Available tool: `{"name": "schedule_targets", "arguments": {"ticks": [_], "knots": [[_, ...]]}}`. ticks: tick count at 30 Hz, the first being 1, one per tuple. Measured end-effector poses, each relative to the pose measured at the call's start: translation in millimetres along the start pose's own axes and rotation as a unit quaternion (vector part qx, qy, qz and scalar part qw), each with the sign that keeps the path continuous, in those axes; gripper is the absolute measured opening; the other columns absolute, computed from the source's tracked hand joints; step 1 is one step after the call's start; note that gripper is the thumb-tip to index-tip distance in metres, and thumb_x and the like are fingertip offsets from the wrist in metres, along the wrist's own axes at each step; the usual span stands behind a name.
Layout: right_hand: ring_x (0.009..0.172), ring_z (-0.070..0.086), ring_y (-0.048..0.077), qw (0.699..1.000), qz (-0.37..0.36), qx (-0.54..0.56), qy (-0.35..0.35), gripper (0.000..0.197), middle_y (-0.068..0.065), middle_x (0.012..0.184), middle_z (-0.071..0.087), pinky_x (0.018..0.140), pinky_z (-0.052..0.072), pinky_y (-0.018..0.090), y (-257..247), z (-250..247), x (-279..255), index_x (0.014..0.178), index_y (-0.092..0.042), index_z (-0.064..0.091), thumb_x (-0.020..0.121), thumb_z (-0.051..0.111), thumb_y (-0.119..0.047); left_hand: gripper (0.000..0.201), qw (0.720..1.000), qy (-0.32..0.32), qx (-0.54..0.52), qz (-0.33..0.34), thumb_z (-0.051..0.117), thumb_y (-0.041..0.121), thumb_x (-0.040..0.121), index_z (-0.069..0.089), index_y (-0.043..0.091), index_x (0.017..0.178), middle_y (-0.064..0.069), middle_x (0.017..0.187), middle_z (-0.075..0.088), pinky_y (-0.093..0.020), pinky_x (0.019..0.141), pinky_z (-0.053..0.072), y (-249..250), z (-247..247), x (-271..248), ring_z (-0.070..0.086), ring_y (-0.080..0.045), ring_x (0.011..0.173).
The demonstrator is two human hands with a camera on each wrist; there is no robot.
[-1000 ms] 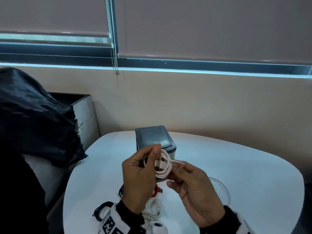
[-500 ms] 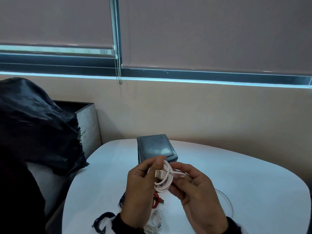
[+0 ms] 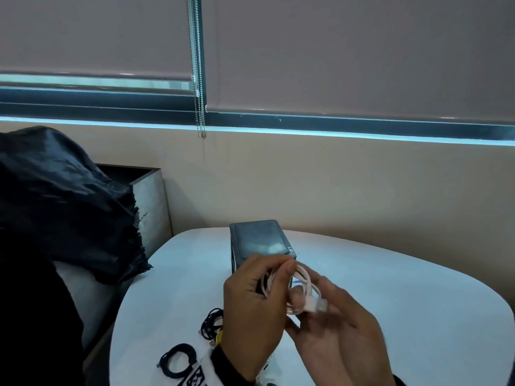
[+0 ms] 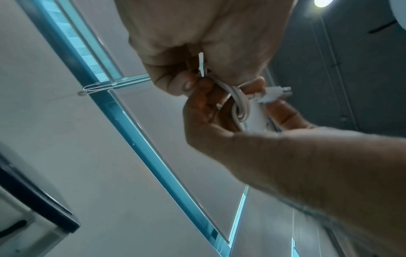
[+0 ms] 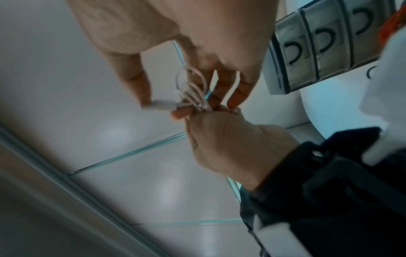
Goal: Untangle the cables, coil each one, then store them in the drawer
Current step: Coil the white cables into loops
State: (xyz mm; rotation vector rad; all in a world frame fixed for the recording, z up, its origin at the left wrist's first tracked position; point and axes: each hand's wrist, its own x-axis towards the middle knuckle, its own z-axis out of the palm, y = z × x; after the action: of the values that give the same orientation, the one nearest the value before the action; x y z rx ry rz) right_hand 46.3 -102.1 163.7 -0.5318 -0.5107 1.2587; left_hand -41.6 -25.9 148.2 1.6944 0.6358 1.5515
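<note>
My left hand grips a small white cable coil above the white table, in front of the dark grey drawer unit. Blurred by motion, my right hand pinches the cable's plug end, which sticks out to the right of the coil. In the right wrist view the left hand clasps the coil, and the right thumb touches the plug. In the left wrist view the coil hangs between both hands. The drawer fronts look closed.
On the table near my left wrist lie a black coiled cable, a black tangle and a yellow cable. A black cloth drapes over a seat at the left, beside a grey box. The wall stands behind.
The loose white loop that lay on the table to the right is gone from view. The plug end has moved to the right side of the coil, with my right hand on it.
</note>
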Motion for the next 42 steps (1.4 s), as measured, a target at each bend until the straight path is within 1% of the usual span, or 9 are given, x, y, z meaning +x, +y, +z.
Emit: {"name": "schedule_targets", "arguments": {"ticks": [6, 9, 14, 18, 25, 27, 31, 35, 42], "knots": [[0.079, 0.072, 0.019, 0.916, -0.19, -0.354, 0.018, 0.068, 0.006, 0.086, 0.075, 0.073, 0.058, 0.03, 4.9, -7.3, 1.9, 0.116, -0.04, 0.066, 0.074, 0.076, 0.012, 0.011, 0.988, -0.063, -0.058, -0.132, 0.07, 0.015, 0.09, 0.078, 0.019, 0.083, 0.0, 0.076, 0.075, -0.033, 0.062, 0.057, 0.9, 0.9, 7.3, 0.07, -0.023, 0.07], [0.069, 0.07, 0.01, 0.849, -0.263, -0.454, 0.071, 0.035, -0.002, 0.075, 0.074, 0.066, 0.055, 0.02, 0.4, -11.9, 4.3, 0.081, -0.035, 0.078, 0.08, 0.073, 0.0, 0.014, 0.976, -0.126, -0.063, -0.168, 0.068, 0.016, 0.092, 0.079, 0.023, 0.087, -0.002, 0.078, 0.075, -0.051, 0.057, 0.057, 5.5, -2.3, 5.5, 0.067, -0.038, 0.07], [0.109, 0.058, -0.002, 0.69, -0.297, -0.657, 0.064, 0.027, -0.028, 0.125, 0.056, 0.082, 0.047, 0.007, -0.2, -30.6, 7.1, 0.111, -0.057, 0.065, 0.084, 0.063, -0.059, 0.011, 0.987, -0.061, -0.027, -0.143, 0.072, 0.017, 0.088, 0.079, 0.024, 0.085, 0.009, 0.078, 0.077, -0.023, 0.065, 0.058, -5.0, -8.6, 10.6, 0.073, -0.012, 0.073], [0.075, 0.051, 0.005, 0.557, -0.385, -0.733, 0.063, 0.031, -0.014, 0.089, 0.052, 0.067, 0.038, 0.004, 4.5, -40.4, 15.4, 0.101, -0.027, 0.076, 0.089, 0.054, -0.046, 0.013, 0.988, -0.032, -0.026, -0.148, 0.072, 0.014, 0.087, 0.077, 0.025, 0.082, 0.015, 0.075, 0.075, -0.01, 0.061, 0.051, -6.3, -1.3, 6.7, 0.071, -0.003, 0.073], [0.061, 0.046, 0.005, 0.475, -0.494, -0.728, 0.007, 0.027, -0.001, 0.067, 0.061, 0.061, 0.038, 0.01, 8.8, -32.5, 5.5, 0.087, -0.008, 0.077, 0.088, 0.063, -0.031, 0.008, 0.984, 0.06, -0.045, -0.162, 0.073, 0.014, 0.088, 0.077, 0.018, 0.082, 0.006, 0.075, 0.075, -0.022, 0.055, 0.052, -13.5, -2.8, 14.3, 0.066, -0.01, 0.059], [0.06, 0.046, 0.001, 0.514, -0.46, -0.723, -0.045, 0.024, -0.011, 0.071, 0.059, 0.059, 0.037, 0.007, 14.0, -30.0, -1.1, 0.09, -0.016, 0.076, 0.088, 0.066, -0.038, 0.007, 0.981, 0.087, -0.052, -0.166, 0.072, 0.017, 0.088, 0.078, 0.018, 0.083, 0.003, 0.076, 0.075, -0.024, 0.053, 0.048, -16.8, -9.4, 20.1, 0.06, -0.009, 0.055], [0.084, 0.065, 0.005, 0.753, -0.295, -0.586, 0.047, 0.039, -0.016, 0.087, 0.068, 0.064, 0.049, 0.016, 2.1, -22.7, -3.4, 0.087, -0.03, 0.066, 0.076, 0.066, -0.067, 0.007, 0.983, 0.07, -0.076, -0.152, 0.071, 0.019, 0.088, 0.077, 0.016, 0.087, -0.001, 0.078, 0.075, -0.022, 0.049, 0.046, -11.3, -14.6, 18.7, 0.056, -0.006, 0.051], [0.091, 0.072, 0.016, 0.903, -0.061, -0.422, 0.048, 0.043, -0.003, 0.096, 0.076, 0.072, 0.056, 0.03, -9.8, -12.2, 7.8, 0.105, -0.019, 0.056, 0.08, 0.067, -0.052, 0.008, 0.984, 0.044, -0.1, -0.138, 0.069, 0.015, 0.089, 0.076, 0.012, 0.088, -0.002, 0.079, 0.075, -0.022, 0.051, 0.051, -9.2, -10.2, 12.0, 0.066, -0.013, 0.059], [0.072, 0.069, 0.028, 0.957, 0.038, -0.279, 0.07, 0.028, 0.014, 0.085, 0.072, 0.053, 0.051, 0.031, 4.1, -13.7, 13.4, 0.092, -0.009, 0.064, 0.084, 0.063, -0.036, 0.005, 0.994, 0.025, -0.055, -0.095, 0.073, 0.019, 0.082, 0.074, 0.02, 0.087, 0.004, 0.079, 0.076, -0.025, 0.059, 0.058, -13.6, -8.3, -9.5, 0.073, -0.017, 0.07]]}}
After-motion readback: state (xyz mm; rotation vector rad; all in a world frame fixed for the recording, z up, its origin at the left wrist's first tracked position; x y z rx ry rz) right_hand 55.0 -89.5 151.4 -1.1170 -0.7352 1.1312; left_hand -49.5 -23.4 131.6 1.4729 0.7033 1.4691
